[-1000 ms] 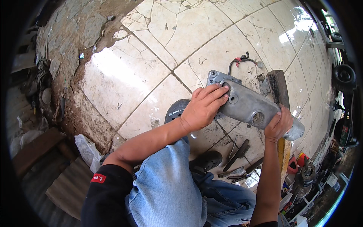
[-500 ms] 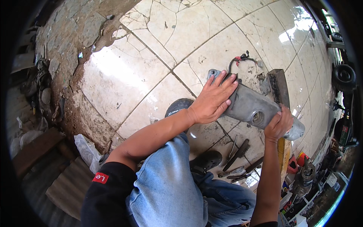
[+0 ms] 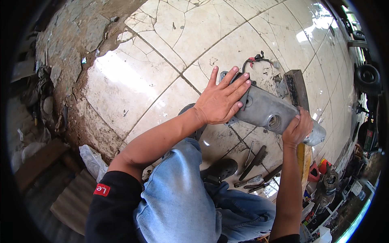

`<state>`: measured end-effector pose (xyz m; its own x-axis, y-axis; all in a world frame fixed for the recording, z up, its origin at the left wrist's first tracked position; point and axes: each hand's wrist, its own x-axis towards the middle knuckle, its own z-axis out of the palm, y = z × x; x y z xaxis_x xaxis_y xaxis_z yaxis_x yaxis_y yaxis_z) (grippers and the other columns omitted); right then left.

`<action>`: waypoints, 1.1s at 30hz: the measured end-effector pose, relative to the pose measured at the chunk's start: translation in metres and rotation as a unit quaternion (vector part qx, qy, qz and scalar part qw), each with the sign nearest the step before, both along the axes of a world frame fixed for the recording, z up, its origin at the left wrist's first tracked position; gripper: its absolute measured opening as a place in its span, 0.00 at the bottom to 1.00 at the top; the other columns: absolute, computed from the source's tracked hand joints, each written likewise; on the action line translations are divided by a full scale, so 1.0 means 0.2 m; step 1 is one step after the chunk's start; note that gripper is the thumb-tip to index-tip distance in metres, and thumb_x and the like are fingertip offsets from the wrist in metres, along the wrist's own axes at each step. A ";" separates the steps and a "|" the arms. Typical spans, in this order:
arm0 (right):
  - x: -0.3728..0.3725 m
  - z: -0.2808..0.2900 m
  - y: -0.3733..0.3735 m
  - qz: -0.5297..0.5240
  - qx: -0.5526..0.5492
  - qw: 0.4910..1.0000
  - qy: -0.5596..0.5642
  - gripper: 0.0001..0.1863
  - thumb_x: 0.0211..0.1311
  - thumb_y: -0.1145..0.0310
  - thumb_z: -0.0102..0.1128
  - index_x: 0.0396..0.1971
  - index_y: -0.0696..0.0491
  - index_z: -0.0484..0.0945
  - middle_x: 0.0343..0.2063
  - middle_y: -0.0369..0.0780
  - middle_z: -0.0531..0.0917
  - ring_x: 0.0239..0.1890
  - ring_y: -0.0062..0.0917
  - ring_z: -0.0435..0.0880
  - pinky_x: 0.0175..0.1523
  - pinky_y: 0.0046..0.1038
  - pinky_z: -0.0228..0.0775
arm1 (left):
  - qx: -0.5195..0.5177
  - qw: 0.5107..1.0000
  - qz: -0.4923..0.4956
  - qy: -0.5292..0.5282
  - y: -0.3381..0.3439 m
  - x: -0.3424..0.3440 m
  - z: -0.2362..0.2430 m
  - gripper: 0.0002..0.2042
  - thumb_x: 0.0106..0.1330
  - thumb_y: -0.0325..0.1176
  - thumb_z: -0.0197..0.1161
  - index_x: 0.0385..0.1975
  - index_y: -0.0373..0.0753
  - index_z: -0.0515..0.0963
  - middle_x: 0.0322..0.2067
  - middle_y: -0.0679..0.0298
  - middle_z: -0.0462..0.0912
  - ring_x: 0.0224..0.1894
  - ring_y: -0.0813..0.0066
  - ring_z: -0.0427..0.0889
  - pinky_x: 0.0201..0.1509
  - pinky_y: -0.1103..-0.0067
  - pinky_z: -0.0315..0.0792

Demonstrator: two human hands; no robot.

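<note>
A person's left hand lies flat, fingers spread, over the upper-left end of a long grey metal casing; a dark, flat piece shows beside the fingers. The right hand is wrapped around the casing's lower-right end; I cannot see its grip underneath. The casing slants across the person's front, above a cracked, cream-tiled floor. Beyond it are a rectangular metal tube and a short dark cable; a black-bristled brush lies nearer.

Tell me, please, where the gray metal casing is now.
In the head view, the gray metal casing is right of centre, left hand over one end, right hand holding it near the other.
</note>
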<state>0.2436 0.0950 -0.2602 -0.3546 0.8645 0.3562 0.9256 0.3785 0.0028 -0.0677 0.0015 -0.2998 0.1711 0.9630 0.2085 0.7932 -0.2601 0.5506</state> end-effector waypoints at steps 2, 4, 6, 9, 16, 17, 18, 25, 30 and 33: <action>0.01 -0.01 0.00 -0.001 0.013 1.000 -0.003 0.19 0.68 0.63 0.44 0.52 0.52 0.78 0.51 0.42 0.81 0.59 0.40 0.74 0.68 0.47 0.49 | -0.002 1.000 -0.014 -0.005 -0.03 -0.01 -0.03 0.31 0.72 0.43 0.46 0.73 0.39 0.55 0.75 0.59 0.51 0.78 0.52 0.45 0.74 0.42 0.34; 0.03 -0.02 0.00 0.000 0.031 1.000 -0.006 0.19 0.69 0.63 0.44 0.52 0.51 0.78 0.51 0.42 0.81 0.60 0.40 0.74 0.68 0.47 0.49 | -0.007 1.000 -0.022 -0.007 -0.11 0.00 -0.09 0.31 0.72 0.44 0.46 0.73 0.39 0.54 0.75 0.58 0.51 0.78 0.52 0.45 0.74 0.42 0.34; 0.02 -0.01 0.01 -0.003 0.033 0.999 -0.006 0.19 0.68 0.63 0.44 0.52 0.51 0.78 0.51 0.42 0.81 0.60 0.40 0.74 0.68 0.47 0.49 | -0.017 0.999 -0.025 -0.011 -0.22 0.04 -0.17 0.31 0.73 0.44 0.46 0.74 0.39 0.54 0.75 0.58 0.51 0.78 0.51 0.45 0.74 0.42 0.34; 0.01 -0.01 0.00 -0.001 0.015 1.000 -0.004 0.19 0.68 0.63 0.44 0.52 0.51 0.78 0.51 0.42 0.81 0.59 0.40 0.74 0.68 0.47 0.49 | -0.011 1.000 -0.011 0.005 -0.18 0.03 -0.14 0.31 0.73 0.44 0.46 0.74 0.39 0.53 0.76 0.58 0.51 0.78 0.51 0.44 0.74 0.42 0.34; 0.01 -0.01 0.00 -0.008 0.012 1.000 -0.003 0.19 0.69 0.63 0.44 0.52 0.51 0.79 0.52 0.41 0.81 0.60 0.40 0.74 0.69 0.47 0.49 | -0.028 0.996 0.063 -0.057 -0.06 0.04 -0.01 0.28 0.73 0.44 0.49 0.71 0.43 0.61 0.71 0.56 0.59 0.74 0.48 0.52 0.73 0.46 0.42; 0.02 -0.02 0.00 -0.009 0.019 1.000 -0.005 0.19 0.69 0.63 0.44 0.52 0.51 0.79 0.52 0.41 0.81 0.60 0.40 0.74 0.69 0.47 0.49 | -0.031 0.994 0.087 -0.052 -0.11 0.05 -0.01 0.28 0.72 0.44 0.51 0.70 0.44 0.64 0.69 0.56 0.62 0.72 0.48 0.55 0.72 0.47 0.45; 0.03 -0.02 0.00 -0.009 0.027 1.000 -0.007 0.19 0.69 0.63 0.44 0.52 0.51 0.79 0.52 0.41 0.81 0.60 0.39 0.74 0.69 0.48 0.49 | 0.003 0.989 0.104 -0.100 -0.15 0.07 -0.02 0.25 0.69 0.41 0.56 0.66 0.44 0.71 0.64 0.57 0.67 0.65 0.52 0.63 0.69 0.53 0.51; 0.03 -0.03 0.00 -0.010 0.022 1.000 -0.012 0.19 0.69 0.63 0.44 0.53 0.51 0.79 0.52 0.40 0.81 0.60 0.39 0.74 0.69 0.48 0.48 | -0.024 0.939 0.062 -0.339 -0.15 0.09 -0.03 0.27 0.70 0.32 0.53 0.68 0.30 0.63 0.66 0.46 0.65 0.67 0.49 0.64 0.72 0.66 0.55; 0.03 -0.02 -0.01 -0.007 0.011 1.000 0.000 0.19 0.69 0.63 0.44 0.53 0.51 0.79 0.52 0.41 0.81 0.60 0.40 0.74 0.69 0.48 0.48 | -0.066 0.885 0.018 -0.461 -0.12 0.12 -0.02 0.29 0.75 0.34 0.46 0.72 0.27 0.52 0.73 0.41 0.50 0.77 0.49 0.47 0.77 0.68 0.46; 0.02 -0.02 0.00 -0.005 0.008 1.000 0.004 0.19 0.69 0.62 0.44 0.53 0.51 0.79 0.52 0.41 0.81 0.60 0.40 0.74 0.69 0.48 0.48 | -0.105 0.895 0.032 -0.432 -0.17 0.13 -0.06 0.30 0.76 0.34 0.45 0.72 0.26 0.49 0.74 0.41 0.48 0.77 0.49 0.45 0.78 0.67 0.43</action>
